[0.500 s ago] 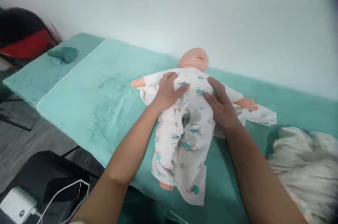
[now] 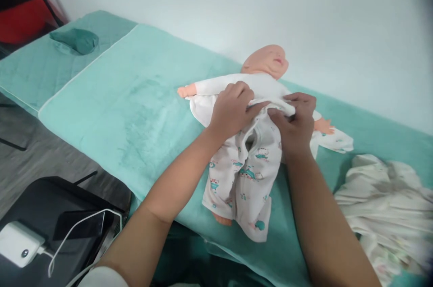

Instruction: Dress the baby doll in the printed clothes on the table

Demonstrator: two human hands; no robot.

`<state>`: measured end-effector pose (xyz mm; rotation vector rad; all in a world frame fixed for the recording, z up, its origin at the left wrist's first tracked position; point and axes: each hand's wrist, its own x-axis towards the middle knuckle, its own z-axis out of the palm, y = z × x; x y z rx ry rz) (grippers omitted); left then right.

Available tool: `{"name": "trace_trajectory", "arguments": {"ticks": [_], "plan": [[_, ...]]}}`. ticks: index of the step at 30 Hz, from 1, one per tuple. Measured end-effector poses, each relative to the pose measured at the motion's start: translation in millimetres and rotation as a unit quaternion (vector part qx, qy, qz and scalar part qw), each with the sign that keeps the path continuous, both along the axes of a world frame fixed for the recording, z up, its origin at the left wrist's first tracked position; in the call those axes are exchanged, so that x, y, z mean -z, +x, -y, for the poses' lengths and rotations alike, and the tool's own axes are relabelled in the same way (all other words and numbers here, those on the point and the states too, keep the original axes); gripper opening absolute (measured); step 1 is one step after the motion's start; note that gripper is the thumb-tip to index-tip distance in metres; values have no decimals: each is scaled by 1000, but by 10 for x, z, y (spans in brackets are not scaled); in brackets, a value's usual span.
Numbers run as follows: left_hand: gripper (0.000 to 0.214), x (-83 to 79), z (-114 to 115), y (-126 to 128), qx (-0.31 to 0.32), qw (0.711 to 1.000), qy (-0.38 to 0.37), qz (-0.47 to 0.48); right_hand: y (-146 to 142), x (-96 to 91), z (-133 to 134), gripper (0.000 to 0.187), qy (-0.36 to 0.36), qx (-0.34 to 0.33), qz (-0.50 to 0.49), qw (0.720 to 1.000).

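A baby doll (image 2: 263, 62) lies on its back, arms spread, in a plain white top (image 2: 221, 83). White pants with teal and pink prints (image 2: 259, 165) cover its legs, and one foot shows at a cuff. A small opening gapes at the crotch. My left hand (image 2: 232, 109) is closed on the left side of the bunched waistband, fingers curled and thumb pointing inward. Opposite it, my right hand (image 2: 297, 122) pinches the waistband's right side. The fabric between both thumbs is folded and lifted off the belly. Under the doll, another white printed garment (image 2: 338, 139) spreads out, mostly hidden.
The doll rests on a teal padded bed (image 2: 111, 116) against a white wall. Crumpled pale cloth (image 2: 385, 201) lies at the right. A black chair (image 2: 43, 197) at lower left holds a white charger (image 2: 22, 243) with a cable. A teal cushioned piece (image 2: 79, 41) lies at the far end.
My hands have gone from resting loosely on the pants' upper part to gripping the waistband. Its upper edge is now folded and lower, baring more of the white top. The view has shifted slightly.
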<state>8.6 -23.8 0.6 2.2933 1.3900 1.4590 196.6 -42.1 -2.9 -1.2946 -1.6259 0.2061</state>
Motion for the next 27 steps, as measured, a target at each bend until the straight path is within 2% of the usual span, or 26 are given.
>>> {"name": "trace_trajectory", "arguments": {"ticks": [3,5,9,13,17,21,25,27], "plan": [[52,1,8,3,-13,1000,17,-4,-9,10,51,47,55,48,15,997],[53,5,14,4,-23,1000,15,-4,-22,0,93,53,57,50,11,997],[56,18,30,-1,-45,999,10,-17,-73,-57,194,62,-28,48,-42,998],[61,29,44,-18,-68,997,-3,-44,-38,-95,260,59,-85,52,-54,994],[65,32,63,-46,-89,993,-53,-49,161,-73,321,49,-182,5,-18,983],[62,24,90,-75,-99,992,-72,-40,366,-45,435,32,-279,-71,-8,958],[58,0,137,-106,-104,990,-88,-42,431,-65,565,60,-351,-142,-45,924],[55,-6,166,-123,-106,989,-95,-45,412,-88,611,65,-362,-153,-57,918]]}}
